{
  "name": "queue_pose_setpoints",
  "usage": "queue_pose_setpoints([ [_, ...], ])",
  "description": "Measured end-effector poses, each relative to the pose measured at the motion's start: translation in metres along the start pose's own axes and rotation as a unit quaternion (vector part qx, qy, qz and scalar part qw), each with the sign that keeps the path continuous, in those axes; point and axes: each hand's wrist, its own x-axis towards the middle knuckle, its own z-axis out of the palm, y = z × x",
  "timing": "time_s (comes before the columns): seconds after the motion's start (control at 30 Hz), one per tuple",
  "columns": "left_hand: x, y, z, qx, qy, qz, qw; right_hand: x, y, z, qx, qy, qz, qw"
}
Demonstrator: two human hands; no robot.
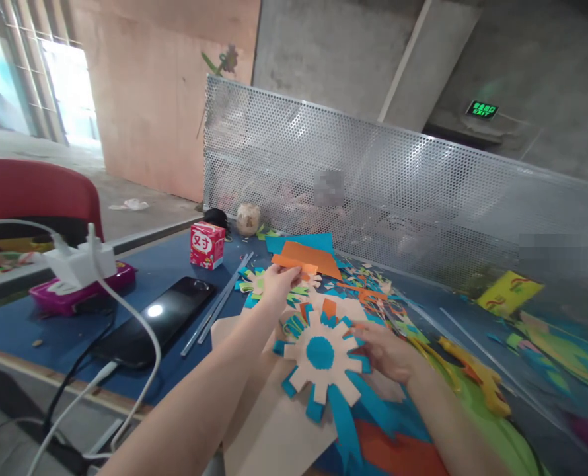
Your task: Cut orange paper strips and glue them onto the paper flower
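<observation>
A cut-paper flower [298, 354], beige petals over blue ones with a blue centre, is in front of me. My right hand [386, 350] has its thumb and curled fingers at the flower's right edge. Farther off, my left hand [280, 285] pinches an orange paper strip [294, 263]. Behind that strip lie a larger orange sheet [318, 256] and a blue sheet [324, 241]. Smaller layered paper flowers lie around the left hand, partly hidden by it. Beneath the large flower are a beige sheet [274, 423] and blue strips [346, 426].
Left on the blue table are a black phone [158, 320], a white charger [83, 261] with cables, and a red box [207, 245]. Yellow-handled scissors [477, 377] lie at right, near paper scraps [373, 297]. A perforated metal screen [373, 172] stands along the back.
</observation>
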Motion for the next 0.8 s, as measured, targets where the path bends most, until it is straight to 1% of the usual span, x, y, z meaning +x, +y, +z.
queue_pose_setpoints([
  [0.17, 0.002, -0.004, -0.001, 0.007, -0.009, 0.005, 1.0, -0.002, 0.0, 0.011, -0.012, -0.043, 0.011, 0.999],
  [0.37, 0.003, -0.008, 0.0, 0.013, -0.01, 0.006, 1.0, -0.004, 0.003, 0.018, -0.018, -0.041, -0.01, 0.999],
  [0.5, 0.003, -0.008, 0.002, 0.017, -0.008, 0.004, 1.0, -0.002, 0.01, 0.025, -0.026, -0.043, -0.01, 0.999],
  [0.6, 0.002, -0.008, 0.002, 0.019, -0.008, 0.003, 1.0, 0.001, 0.015, 0.034, -0.013, -0.031, -0.022, 0.999],
  [0.8, 0.002, -0.008, 0.003, 0.019, -0.018, 0.007, 1.0, 0.002, 0.015, 0.047, -0.013, 0.032, -0.057, 0.998],
])
